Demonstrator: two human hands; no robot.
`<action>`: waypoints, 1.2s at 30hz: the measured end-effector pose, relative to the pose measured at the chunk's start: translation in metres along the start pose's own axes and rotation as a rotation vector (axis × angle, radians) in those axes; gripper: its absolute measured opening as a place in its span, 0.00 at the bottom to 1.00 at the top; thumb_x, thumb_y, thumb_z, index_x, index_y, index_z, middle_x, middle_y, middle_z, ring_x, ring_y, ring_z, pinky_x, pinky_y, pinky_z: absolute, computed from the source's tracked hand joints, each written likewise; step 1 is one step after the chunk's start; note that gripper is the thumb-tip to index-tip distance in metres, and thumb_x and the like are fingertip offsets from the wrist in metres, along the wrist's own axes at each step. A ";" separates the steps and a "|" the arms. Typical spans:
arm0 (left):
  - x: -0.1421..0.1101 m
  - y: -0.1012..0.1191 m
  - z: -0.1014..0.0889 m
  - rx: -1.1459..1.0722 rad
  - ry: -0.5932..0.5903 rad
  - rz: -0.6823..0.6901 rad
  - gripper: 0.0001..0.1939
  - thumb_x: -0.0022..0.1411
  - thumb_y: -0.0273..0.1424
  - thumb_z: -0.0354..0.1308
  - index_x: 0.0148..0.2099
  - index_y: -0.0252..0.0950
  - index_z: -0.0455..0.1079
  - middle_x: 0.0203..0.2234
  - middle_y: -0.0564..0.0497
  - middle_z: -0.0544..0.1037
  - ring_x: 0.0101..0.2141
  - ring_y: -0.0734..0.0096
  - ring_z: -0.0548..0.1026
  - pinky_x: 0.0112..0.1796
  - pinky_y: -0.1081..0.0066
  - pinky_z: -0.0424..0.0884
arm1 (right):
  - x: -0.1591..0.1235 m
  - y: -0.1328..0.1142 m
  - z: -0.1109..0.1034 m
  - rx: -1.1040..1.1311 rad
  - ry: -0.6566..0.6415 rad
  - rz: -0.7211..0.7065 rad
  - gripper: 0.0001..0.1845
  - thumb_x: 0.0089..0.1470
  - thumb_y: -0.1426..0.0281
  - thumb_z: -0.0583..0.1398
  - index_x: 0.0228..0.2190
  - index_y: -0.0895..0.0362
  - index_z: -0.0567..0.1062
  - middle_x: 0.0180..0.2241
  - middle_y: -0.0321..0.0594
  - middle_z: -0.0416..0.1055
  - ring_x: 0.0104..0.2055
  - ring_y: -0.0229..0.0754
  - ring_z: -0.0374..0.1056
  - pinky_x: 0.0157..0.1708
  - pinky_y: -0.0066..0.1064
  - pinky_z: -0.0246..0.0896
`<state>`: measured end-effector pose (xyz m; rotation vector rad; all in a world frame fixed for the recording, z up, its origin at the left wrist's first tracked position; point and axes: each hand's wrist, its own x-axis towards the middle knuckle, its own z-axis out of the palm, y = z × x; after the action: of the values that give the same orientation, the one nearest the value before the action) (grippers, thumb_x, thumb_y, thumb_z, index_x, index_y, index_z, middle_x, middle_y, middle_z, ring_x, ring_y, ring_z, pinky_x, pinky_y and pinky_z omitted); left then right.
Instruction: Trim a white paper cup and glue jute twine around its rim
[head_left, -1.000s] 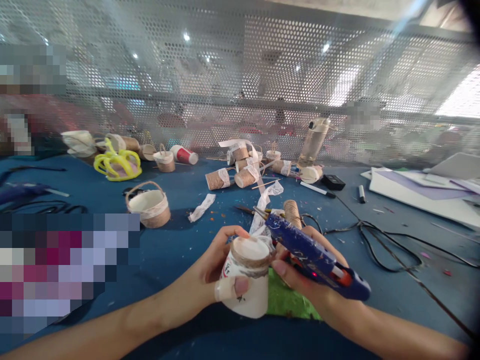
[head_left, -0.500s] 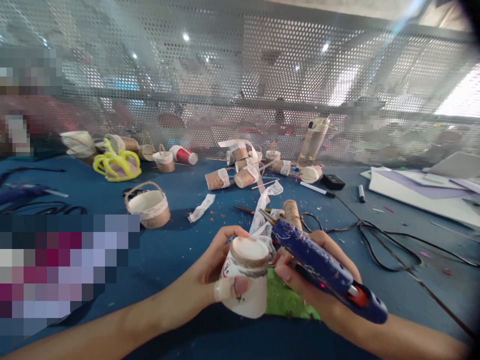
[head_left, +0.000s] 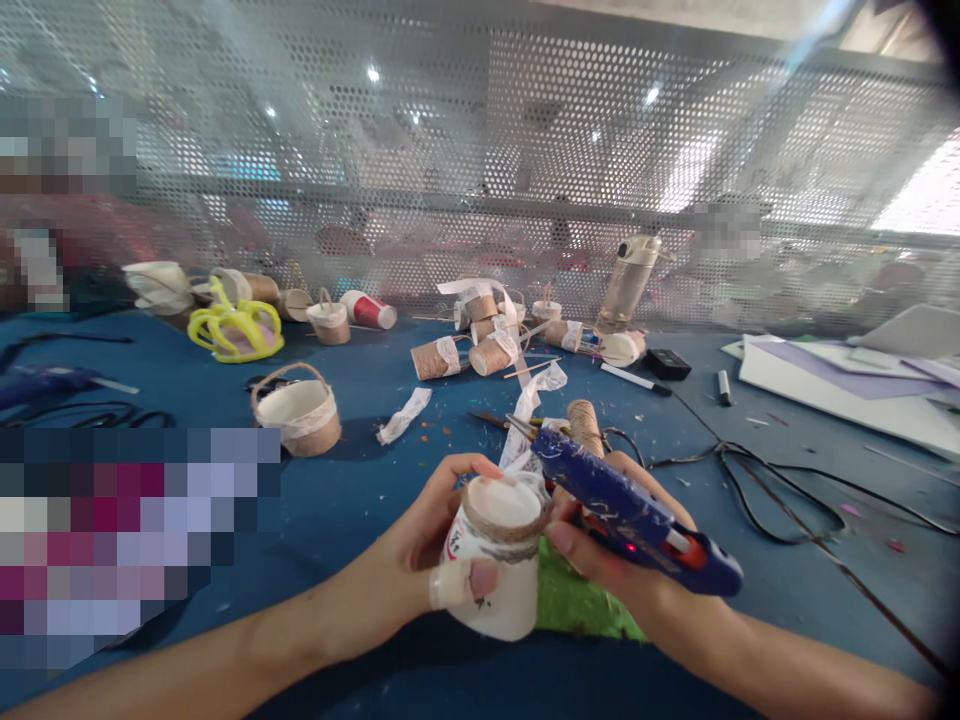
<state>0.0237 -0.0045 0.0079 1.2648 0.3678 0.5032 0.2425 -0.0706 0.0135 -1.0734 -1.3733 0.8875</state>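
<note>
Above a blue table (head_left: 360, 500) strewn with twine-wrapped cups (head_left: 465, 350), cables (head_left: 772, 490) and a small basket (head_left: 298, 410), the left hand (head_left: 420, 555) grips a white cup (head_left: 495, 570), its lettering unreadable, while the right hand (head_left: 600, 560) clasps a blue glue gun (head_left: 626, 512).

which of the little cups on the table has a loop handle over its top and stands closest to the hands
The twine-wrapped basket cup, upright left of the left hand. A smaller handled one stands further back; the wrapped cups mid-table lie on their sides.
</note>
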 end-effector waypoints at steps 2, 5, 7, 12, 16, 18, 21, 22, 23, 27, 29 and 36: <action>0.000 -0.001 0.000 -0.006 0.000 0.003 0.29 0.61 0.41 0.65 0.56 0.50 0.52 0.49 0.50 0.69 0.49 0.57 0.72 0.45 0.60 0.65 | 0.000 0.000 0.000 0.007 -0.008 0.026 0.09 0.52 0.70 0.68 0.31 0.53 0.72 0.30 0.32 0.72 0.29 0.35 0.68 0.29 0.26 0.67; 0.000 -0.001 -0.001 -0.003 -0.006 -0.002 0.29 0.61 0.42 0.65 0.57 0.50 0.52 0.49 0.50 0.70 0.48 0.57 0.73 0.45 0.61 0.66 | 0.001 -0.001 -0.001 -0.002 -0.018 0.045 0.09 0.52 0.70 0.69 0.31 0.53 0.72 0.30 0.32 0.72 0.30 0.35 0.68 0.30 0.26 0.67; 0.000 -0.002 -0.001 0.007 -0.011 -0.008 0.29 0.61 0.42 0.65 0.57 0.50 0.52 0.49 0.50 0.70 0.48 0.58 0.73 0.45 0.61 0.65 | 0.001 -0.001 -0.001 -0.012 -0.021 0.058 0.09 0.52 0.70 0.69 0.31 0.53 0.73 0.30 0.31 0.72 0.30 0.34 0.68 0.30 0.25 0.67; -0.003 -0.002 -0.002 0.011 0.000 -0.010 0.28 0.62 0.41 0.64 0.60 0.52 0.55 0.50 0.53 0.71 0.49 0.62 0.72 0.48 0.63 0.64 | 0.002 -0.001 0.000 0.013 -0.028 0.063 0.09 0.52 0.72 0.69 0.31 0.53 0.73 0.30 0.30 0.72 0.31 0.34 0.68 0.31 0.24 0.67; -0.003 0.000 -0.001 0.019 0.026 -0.014 0.27 0.64 0.41 0.62 0.62 0.54 0.59 0.54 0.54 0.71 0.54 0.62 0.69 0.53 0.63 0.61 | 0.003 0.001 0.001 0.076 -0.044 0.095 0.09 0.52 0.71 0.69 0.31 0.52 0.73 0.29 0.29 0.73 0.29 0.33 0.69 0.30 0.23 0.67; -0.002 0.002 -0.001 0.016 0.010 -0.024 0.27 0.65 0.41 0.62 0.63 0.55 0.59 0.57 0.54 0.70 0.57 0.61 0.66 0.56 0.62 0.58 | 0.002 0.002 0.001 0.092 -0.046 0.098 0.10 0.51 0.70 0.70 0.31 0.52 0.72 0.28 0.28 0.73 0.29 0.33 0.69 0.31 0.23 0.67; -0.001 0.001 -0.001 -0.010 -0.030 -0.051 0.30 0.64 0.38 0.63 0.64 0.58 0.57 0.59 0.56 0.69 0.59 0.61 0.64 0.59 0.61 0.57 | 0.002 0.003 0.001 0.025 -0.028 0.067 0.12 0.49 0.69 0.71 0.31 0.52 0.73 0.28 0.28 0.72 0.31 0.32 0.69 0.32 0.23 0.66; 0.000 0.001 -0.001 -0.016 -0.026 -0.054 0.30 0.64 0.37 0.64 0.64 0.58 0.57 0.59 0.56 0.69 0.59 0.61 0.65 0.59 0.60 0.58 | 0.002 0.003 0.001 0.002 -0.024 0.062 0.11 0.50 0.69 0.71 0.31 0.52 0.73 0.28 0.28 0.72 0.30 0.32 0.68 0.32 0.23 0.65; 0.000 0.000 -0.001 -0.016 -0.011 -0.051 0.31 0.64 0.37 0.64 0.64 0.58 0.57 0.58 0.56 0.69 0.59 0.62 0.65 0.59 0.60 0.58 | 0.002 0.004 0.001 -0.010 -0.023 0.064 0.11 0.50 0.69 0.70 0.31 0.52 0.73 0.28 0.28 0.72 0.30 0.32 0.68 0.31 0.23 0.65; -0.001 -0.002 -0.002 0.003 0.046 -0.036 0.30 0.62 0.36 0.65 0.63 0.55 0.58 0.56 0.54 0.70 0.58 0.62 0.66 0.58 0.61 0.59 | 0.001 0.007 0.001 -0.012 -0.014 0.088 0.09 0.53 0.67 0.69 0.33 0.51 0.73 0.30 0.28 0.72 0.31 0.34 0.68 0.31 0.24 0.65; 0.000 -0.002 -0.002 0.016 0.043 -0.028 0.28 0.62 0.37 0.66 0.61 0.52 0.60 0.55 0.54 0.71 0.56 0.63 0.67 0.56 0.62 0.61 | 0.000 0.008 0.001 -0.022 -0.014 0.087 0.09 0.53 0.68 0.69 0.34 0.51 0.73 0.31 0.29 0.72 0.32 0.34 0.68 0.32 0.25 0.65; -0.001 0.002 0.000 0.039 0.012 -0.008 0.22 0.63 0.37 0.64 0.57 0.47 0.63 0.51 0.53 0.72 0.52 0.66 0.68 0.54 0.65 0.63 | 0.001 0.002 0.003 -0.016 -0.014 0.091 0.10 0.51 0.68 0.70 0.32 0.52 0.73 0.29 0.29 0.72 0.32 0.35 0.68 0.33 0.25 0.65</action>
<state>0.0221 -0.0044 0.0096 1.2976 0.3941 0.4993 0.2395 -0.0689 0.0120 -1.1513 -1.3542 0.9532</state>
